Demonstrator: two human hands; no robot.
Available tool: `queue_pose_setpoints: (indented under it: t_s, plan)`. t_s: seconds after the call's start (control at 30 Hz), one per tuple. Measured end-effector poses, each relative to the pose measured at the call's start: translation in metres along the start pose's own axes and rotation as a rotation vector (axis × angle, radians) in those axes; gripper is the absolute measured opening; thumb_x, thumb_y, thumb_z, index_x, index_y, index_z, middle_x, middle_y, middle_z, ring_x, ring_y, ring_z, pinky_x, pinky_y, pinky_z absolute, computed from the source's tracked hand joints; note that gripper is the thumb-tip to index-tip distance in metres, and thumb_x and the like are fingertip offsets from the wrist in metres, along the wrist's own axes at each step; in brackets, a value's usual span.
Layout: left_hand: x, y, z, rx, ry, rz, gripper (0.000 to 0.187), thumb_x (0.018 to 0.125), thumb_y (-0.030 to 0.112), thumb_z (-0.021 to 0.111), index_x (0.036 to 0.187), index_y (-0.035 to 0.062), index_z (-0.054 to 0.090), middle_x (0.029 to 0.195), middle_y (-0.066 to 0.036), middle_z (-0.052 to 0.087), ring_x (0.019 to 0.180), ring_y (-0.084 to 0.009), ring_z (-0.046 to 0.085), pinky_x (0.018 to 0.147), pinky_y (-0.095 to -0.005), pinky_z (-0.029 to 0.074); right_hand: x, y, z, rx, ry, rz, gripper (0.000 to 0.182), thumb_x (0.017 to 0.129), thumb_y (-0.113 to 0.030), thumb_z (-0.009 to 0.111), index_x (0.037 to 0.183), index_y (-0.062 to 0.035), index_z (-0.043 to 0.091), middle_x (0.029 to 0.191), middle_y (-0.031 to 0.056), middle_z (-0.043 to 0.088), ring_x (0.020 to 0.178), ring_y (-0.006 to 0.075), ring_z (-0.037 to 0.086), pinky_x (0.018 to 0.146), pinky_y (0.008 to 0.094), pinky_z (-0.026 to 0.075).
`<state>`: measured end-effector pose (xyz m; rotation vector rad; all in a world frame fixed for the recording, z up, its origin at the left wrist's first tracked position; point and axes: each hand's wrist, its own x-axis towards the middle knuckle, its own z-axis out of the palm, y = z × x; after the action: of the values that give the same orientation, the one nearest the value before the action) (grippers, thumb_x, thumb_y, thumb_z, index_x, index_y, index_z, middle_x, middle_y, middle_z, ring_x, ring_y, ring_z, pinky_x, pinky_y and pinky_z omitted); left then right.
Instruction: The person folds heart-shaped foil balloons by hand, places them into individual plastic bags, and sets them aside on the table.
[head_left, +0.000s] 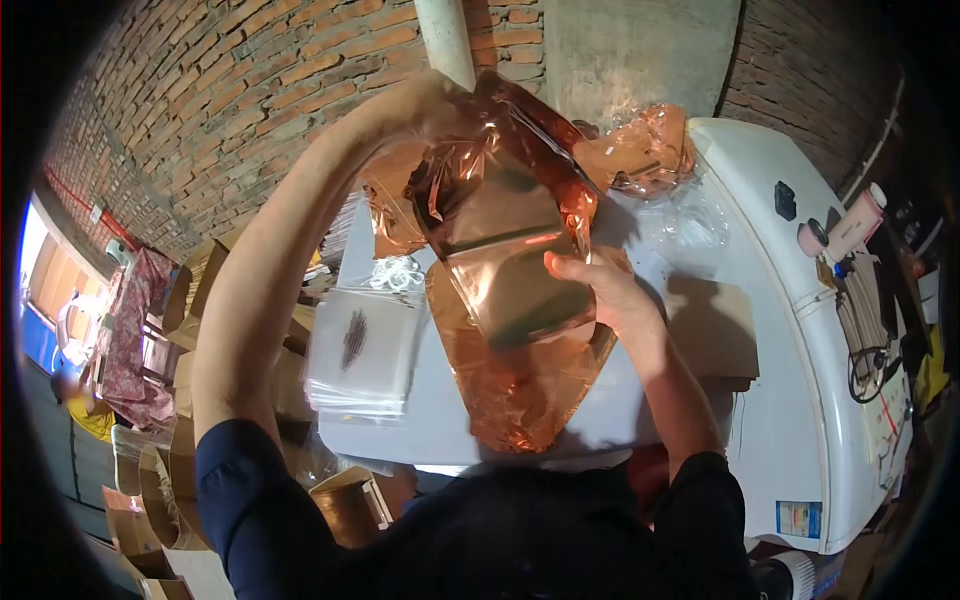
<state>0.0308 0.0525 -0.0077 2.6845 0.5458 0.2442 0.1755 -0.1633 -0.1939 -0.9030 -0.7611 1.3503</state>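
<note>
A shiny copper-coloured foil bag (520, 220) is raised over the table, its top crumpled and its lower part flat. At its top end is my left hand (452, 108), wrist bent. Folds of foil hide those fingers, and I cannot make out whether they are inside the bag or behind it. My right hand (622, 297) grips the bag's lower right side, thumb on the front and the other fingers behind. Beneath it, more copper foil (520, 400) lies on the white table (440, 440).
Left on the table are a stack of clear plastic sleeves (362, 350) and white loops (398, 273). Crumpled copper foil (650, 150) and clear plastic (685, 222) lie at the back. A brown cardboard stack (712, 330) sits right, beside a white appliance (790, 300). Cardboard boxes (185, 470) stand left.
</note>
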Motion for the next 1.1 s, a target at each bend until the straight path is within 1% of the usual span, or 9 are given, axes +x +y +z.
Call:
queue_pose_setpoints:
  t_s: [0.1,0.17,0.23,0.3,0.5,0.6,0.77,1.0,1.1]
  plan:
    - [-0.019,0.013,-0.008,-0.086,0.081,0.013,0.024,0.085,0.021,0.067,0.104,0.0065,0.069,0.083,-0.007,0.069,0.070,-0.0115,0.061,0.060,-0.0293,0.050,0.002,0.006,-0.003,0.047,0.062,-0.037,0.045,0.087,-0.025,0.072,0.125,-0.0048,0.057,0.110,0.0041,0.064,0.106,0.0140,0.060,0.097,0.0258,0.045]
    - [-0.021,-0.013,0.000,-0.189,0.109,-0.173,0.024,0.087,0.020,0.064,0.107,0.0072,0.069,0.084,-0.005,0.068,0.070,-0.0100,0.060,0.058,-0.0267,0.048,0.007,0.015,-0.027,-0.105,0.174,0.029,0.044,0.088,-0.024,0.069,0.126,-0.0040,0.056,0.112,0.0033,0.063,0.105,0.0120,0.060,0.096,0.0236,0.045]
    - [-0.014,-0.077,0.003,-0.051,0.106,-0.045,0.022,0.089,0.017,0.063,0.107,0.0069,0.069,0.084,-0.003,0.068,0.069,-0.0096,0.058,0.058,-0.0259,0.046,0.002,0.014,-0.028,-0.120,0.139,0.001,0.039,0.091,-0.023,0.066,0.124,-0.0039,0.057,0.109,0.0017,0.064,0.100,0.0107,0.061,0.090,0.0246,0.047]
    - [-0.018,-0.095,0.005,-0.427,0.143,-0.290,0.022,0.092,0.014,0.061,0.111,0.0066,0.068,0.089,0.000,0.068,0.073,-0.0102,0.058,0.062,-0.0270,0.048,-0.003,0.015,-0.028,-0.021,0.055,-0.021,0.035,0.092,-0.023,0.064,0.121,-0.0042,0.059,0.105,0.0009,0.064,0.097,0.0106,0.061,0.087,0.0263,0.049]
    - [-0.042,-0.098,0.003,-0.729,0.226,-0.102,0.024,0.089,0.014,0.066,0.110,0.0013,0.065,0.097,-0.007,0.066,0.082,-0.0150,0.061,0.068,-0.0274,0.052,0.001,0.025,-0.037,0.201,0.118,-0.041,0.031,0.088,-0.021,0.067,0.115,-0.0047,0.063,0.108,0.0035,0.066,0.099,0.0135,0.063,0.085,0.0321,0.051]
    - [-0.050,-0.109,-0.008,-0.689,0.284,-0.138,0.024,0.088,0.014,0.066,0.109,0.0018,0.065,0.095,-0.007,0.066,0.080,-0.0146,0.060,0.067,-0.0274,0.052,-0.007,0.012,-0.018,0.030,0.254,-0.051,0.030,0.088,-0.021,0.067,0.114,-0.0053,0.064,0.108,0.0030,0.067,0.099,0.0126,0.062,0.086,0.0310,0.050]
    - [-0.058,-0.113,-0.026,-0.624,0.334,-0.158,0.023,0.088,0.013,0.065,0.108,0.0028,0.065,0.092,-0.006,0.065,0.077,-0.0141,0.060,0.065,-0.0274,0.051,0.012,0.005,-0.011,-0.397,0.062,-0.287,0.083,0.085,-0.027,0.072,0.148,0.0009,0.025,0.149,0.0155,0.035,0.137,0.0228,0.035,0.108,0.0333,0.032]
    - [-0.044,-0.059,-0.044,-0.470,0.286,-0.050,0.022,0.087,0.013,0.065,0.107,0.0041,0.065,0.087,-0.005,0.064,0.072,-0.0133,0.059,0.063,-0.0274,0.051,0.016,-0.054,0.050,-0.865,0.058,-0.652,0.092,0.076,-0.014,0.079,0.148,-0.0015,0.022,0.147,0.0196,0.038,0.139,0.0266,0.034,0.113,0.0377,0.029]
    - [-0.031,-0.013,-0.048,-0.394,0.242,0.050,0.021,0.087,0.013,0.065,0.106,0.0046,0.066,0.086,-0.005,0.063,0.070,-0.0130,0.058,0.063,-0.0274,0.050,0.028,-0.072,0.070,-1.041,0.248,-0.776,0.069,0.075,-0.002,0.071,0.136,0.0011,0.039,0.119,0.0230,0.059,0.114,0.0347,0.057,0.095,0.0399,0.046]
